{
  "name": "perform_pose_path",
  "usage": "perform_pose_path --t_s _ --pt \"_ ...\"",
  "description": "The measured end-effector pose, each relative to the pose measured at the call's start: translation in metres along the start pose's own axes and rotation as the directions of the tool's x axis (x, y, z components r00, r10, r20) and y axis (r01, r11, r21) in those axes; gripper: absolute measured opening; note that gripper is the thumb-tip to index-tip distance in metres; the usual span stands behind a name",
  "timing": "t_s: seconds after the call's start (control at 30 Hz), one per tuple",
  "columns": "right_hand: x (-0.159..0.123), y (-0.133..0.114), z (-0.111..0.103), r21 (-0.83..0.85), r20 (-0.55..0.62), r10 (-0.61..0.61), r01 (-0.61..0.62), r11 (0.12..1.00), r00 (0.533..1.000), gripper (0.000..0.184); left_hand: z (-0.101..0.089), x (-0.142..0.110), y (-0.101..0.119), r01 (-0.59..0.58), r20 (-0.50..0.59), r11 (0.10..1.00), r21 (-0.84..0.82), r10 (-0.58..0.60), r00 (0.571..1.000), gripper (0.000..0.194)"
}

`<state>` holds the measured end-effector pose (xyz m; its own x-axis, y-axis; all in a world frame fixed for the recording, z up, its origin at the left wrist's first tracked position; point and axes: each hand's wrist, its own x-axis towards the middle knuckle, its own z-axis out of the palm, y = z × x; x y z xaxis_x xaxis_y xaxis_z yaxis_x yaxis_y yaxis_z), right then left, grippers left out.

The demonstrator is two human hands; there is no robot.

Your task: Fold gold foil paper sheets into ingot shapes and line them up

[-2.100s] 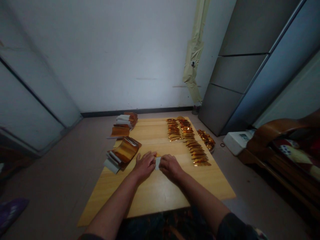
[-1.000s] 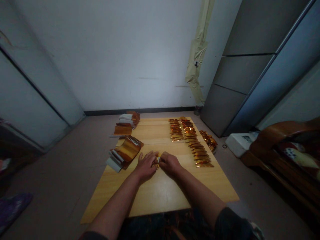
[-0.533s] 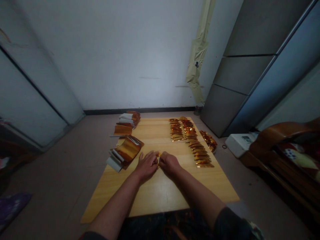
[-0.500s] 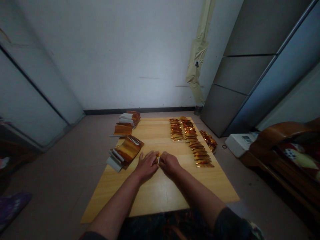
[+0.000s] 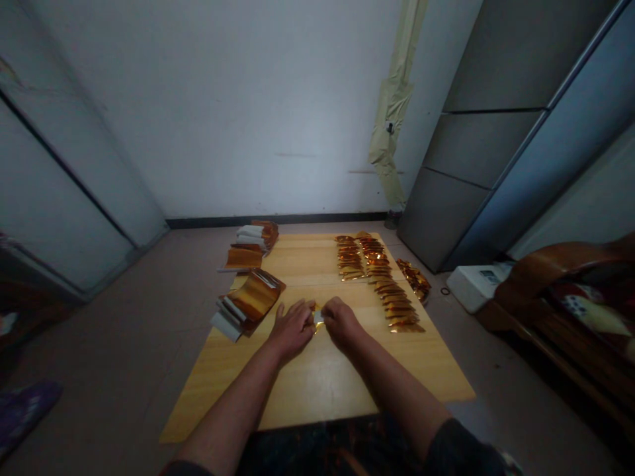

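My left hand [image 5: 294,330] and my right hand [image 5: 340,323] pinch a small gold foil piece [image 5: 317,319] with a white backing between their fingertips, just above a yellow wooden board [image 5: 317,377]. Just left of my left hand lies a curved stack of gold foil strips [image 5: 253,301] with white ends. Farther back stands another stack of foil strips [image 5: 245,254]. Right of my right hand, folded gold foil pieces [image 5: 391,311] lie overlapped in a long row. A shorter row [image 5: 350,258] runs beside it, and a heap of foil [image 5: 414,279] sits off the board's right edge.
A grey refrigerator [image 5: 461,145] stands at the right, near a white box [image 5: 476,287]. A wooden seat with a patterned cushion [image 5: 560,297] occupies the lower right. A pale hanging bag [image 5: 391,112] lines the white wall. A purple slipper [image 5: 24,406] lies on the floor.
My right hand has shifted rightward from my left, and the white side of the small foil piece now shows between them. The view has barely moved.
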<state>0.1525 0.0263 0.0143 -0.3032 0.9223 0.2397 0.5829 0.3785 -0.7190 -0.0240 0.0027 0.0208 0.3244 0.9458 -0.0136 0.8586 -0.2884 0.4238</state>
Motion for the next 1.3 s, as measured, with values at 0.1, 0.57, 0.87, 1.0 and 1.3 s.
perform_pose_path --t_s 0.1,0.57,0.87,1.0,1.3 --pt "-0.002 -0.002 0.001 0.049 -0.005 0.040 -0.039 0.998 0.999 0.018 0.001 0.000 -0.001 -0.004 -0.005 1.000 -0.005 0.004 1.000 0.038" --pt "-0.016 -0.005 -0.004 0.091 -0.171 0.109 -0.095 0.991 0.979 0.025 0.007 -0.003 0.004 0.021 -0.064 0.999 0.041 -0.018 0.998 0.033" --pt "-0.042 -0.032 0.009 -0.161 0.036 -0.029 0.034 0.986 0.999 0.023 0.008 -0.010 0.020 0.063 -0.154 0.992 0.105 -0.046 0.987 0.020" --pt "-0.044 -0.027 0.010 -0.355 0.131 -0.135 0.173 0.919 0.982 0.019 -0.003 -0.012 0.015 -0.003 -0.119 0.992 0.125 0.018 0.993 0.021" --pt "-0.038 -0.016 -0.018 -0.497 0.157 -0.204 0.255 0.829 0.966 0.004 -0.019 -0.011 0.009 -0.114 -0.097 0.985 0.128 0.127 0.987 0.027"
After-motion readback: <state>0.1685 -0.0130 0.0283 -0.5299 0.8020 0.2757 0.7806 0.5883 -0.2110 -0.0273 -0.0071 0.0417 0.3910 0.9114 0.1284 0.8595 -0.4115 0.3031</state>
